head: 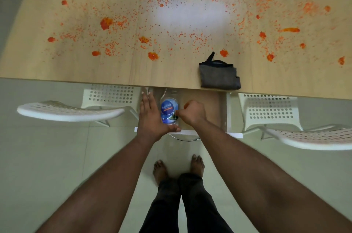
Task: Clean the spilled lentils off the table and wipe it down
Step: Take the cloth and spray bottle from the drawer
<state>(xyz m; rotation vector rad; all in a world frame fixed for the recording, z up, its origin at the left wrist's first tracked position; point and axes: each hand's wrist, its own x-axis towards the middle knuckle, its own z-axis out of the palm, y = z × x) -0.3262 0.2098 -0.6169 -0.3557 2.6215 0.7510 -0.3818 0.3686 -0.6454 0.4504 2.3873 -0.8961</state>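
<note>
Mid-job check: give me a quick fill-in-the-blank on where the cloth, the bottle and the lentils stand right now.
1. The folded grey cloth lies on the table near its ____ edge.
2. The left hand holds a clear bottle with a ____ label.
3. The orange lentils are still scattered across the ____.
4. The right hand is at the bottle, with its fingers ____.

Missing words: near; blue; table; curled

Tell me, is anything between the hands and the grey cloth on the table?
Nothing sits on the table in front of the grey cloth. But both hands, left and right, are busy below the table edge with a spray bottle.
</note>
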